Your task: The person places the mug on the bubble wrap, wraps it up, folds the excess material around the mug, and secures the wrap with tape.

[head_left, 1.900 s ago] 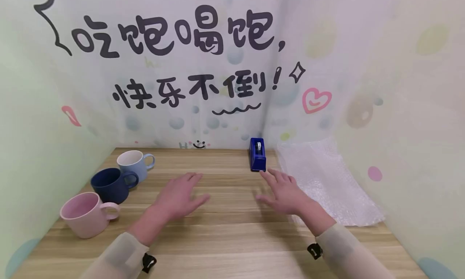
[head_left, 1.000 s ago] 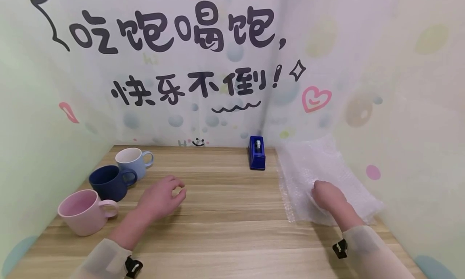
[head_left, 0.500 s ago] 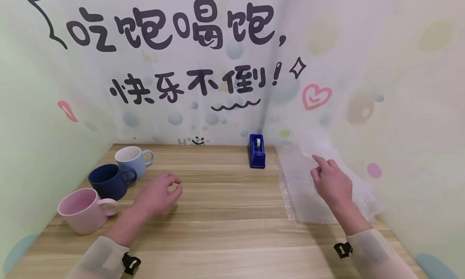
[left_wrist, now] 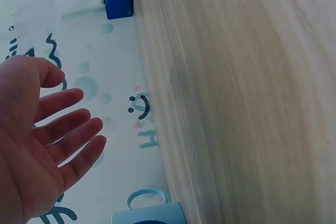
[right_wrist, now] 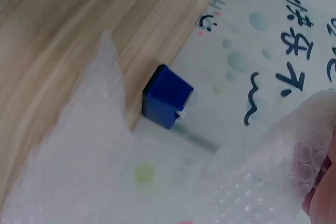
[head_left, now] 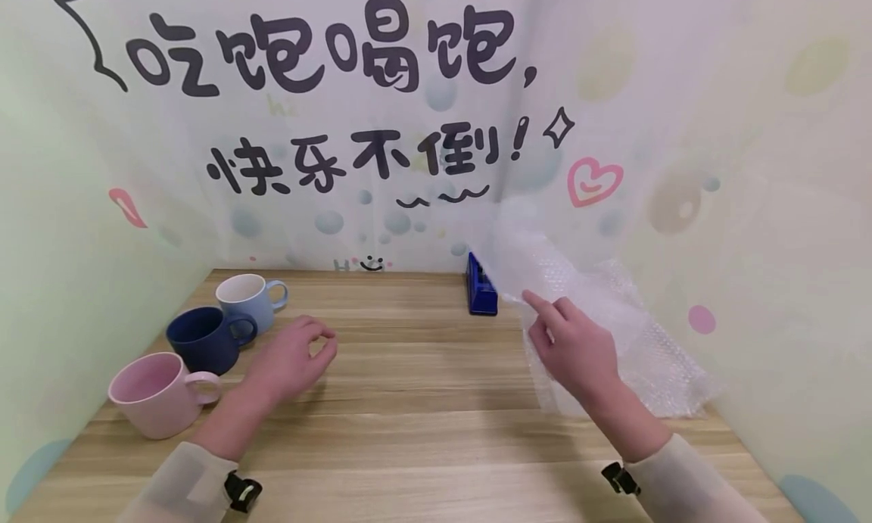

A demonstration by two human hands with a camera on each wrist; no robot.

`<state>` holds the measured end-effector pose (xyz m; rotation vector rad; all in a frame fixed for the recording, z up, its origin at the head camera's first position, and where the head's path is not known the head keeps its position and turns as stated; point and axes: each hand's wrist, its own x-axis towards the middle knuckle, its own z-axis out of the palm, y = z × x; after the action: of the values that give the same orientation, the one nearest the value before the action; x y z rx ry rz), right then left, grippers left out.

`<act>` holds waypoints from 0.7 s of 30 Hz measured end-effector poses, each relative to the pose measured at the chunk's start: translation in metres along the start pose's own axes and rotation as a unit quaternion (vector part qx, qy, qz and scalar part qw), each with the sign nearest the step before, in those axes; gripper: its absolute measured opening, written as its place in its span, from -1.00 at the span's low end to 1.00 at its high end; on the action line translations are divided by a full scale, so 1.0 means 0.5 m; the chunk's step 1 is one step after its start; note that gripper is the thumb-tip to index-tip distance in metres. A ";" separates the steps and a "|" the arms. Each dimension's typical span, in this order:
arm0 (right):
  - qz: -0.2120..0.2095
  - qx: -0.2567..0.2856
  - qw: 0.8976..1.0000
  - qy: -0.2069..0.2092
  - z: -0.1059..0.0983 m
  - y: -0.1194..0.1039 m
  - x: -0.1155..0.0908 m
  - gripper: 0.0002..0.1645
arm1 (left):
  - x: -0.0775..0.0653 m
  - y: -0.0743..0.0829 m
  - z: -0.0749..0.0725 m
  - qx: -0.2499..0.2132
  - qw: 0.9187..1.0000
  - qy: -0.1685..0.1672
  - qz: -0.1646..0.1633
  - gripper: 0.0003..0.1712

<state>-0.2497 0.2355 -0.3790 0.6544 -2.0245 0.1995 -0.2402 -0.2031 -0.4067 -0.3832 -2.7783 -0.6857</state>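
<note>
My right hand (head_left: 579, 353) pinches a sheet of clear bubble wrap (head_left: 545, 269) and holds it raised above the right side of the table. In the right wrist view the bubble wrap (right_wrist: 299, 156) shows beside my fingers, which are mostly cut off at the frame's edge. More bubble wrap (head_left: 671, 372) lies on the table beneath. My left hand (head_left: 289, 360) hovers over the left half with loosely bent fingers; the left wrist view shows its palm (left_wrist: 31, 166) holding nothing. Nearest to it are a dark blue mug (head_left: 204, 341) and a light blue mug (head_left: 252, 303).
A pink mug (head_left: 157, 398) stands at the front of the mug row on the left. At the back of the wooden table (head_left: 409, 432), a blue tape dispenser (head_left: 482, 300) is partly covered from sight by the raised sheet. Printed walls (head_left: 368, 235) enclose the table.
My right hand reached right to the bubble wrap, took hold of a sheet, lifted it and brought it leftward. My left hand drew slightly back to the left. Mugs and dispenser stayed put.
</note>
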 end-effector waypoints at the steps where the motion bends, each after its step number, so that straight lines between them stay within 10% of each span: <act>1: -0.017 0.005 1.000 0.003 0.002 -0.007 0.000 -0.45 | 0.000 0.000 -0.001 0.000 1.000 0.004 -0.001 -0.69; 8: -0.123 0.057 0.990 -0.035 0.024 -0.041 -0.010 -0.47 | 0.002 0.002 -0.006 -0.060 0.995 0.084 0.006 -0.53; 14: -0.213 0.074 0.963 -0.149 0.040 -0.058 -0.040 -0.35 | 0.007 0.002 0.001 -0.102 0.968 0.214 0.080 -0.59; 17: -0.246 0.090 0.944 -0.200 0.046 -0.064 -0.053 -0.24 | 0.014 0.002 -0.001 -0.095 0.975 0.168 0.111 -0.65; 21: -0.249 0.153 0.921 -0.257 0.053 -0.064 -0.065 -0.31 | 0.025 -0.002 0.007 -0.060 0.990 -0.020 0.127 -0.55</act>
<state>-0.2401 0.2100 -0.4242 1.5271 -2.2505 0.0369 -0.2531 -0.2000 -0.4064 -0.7684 -2.6643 -0.7911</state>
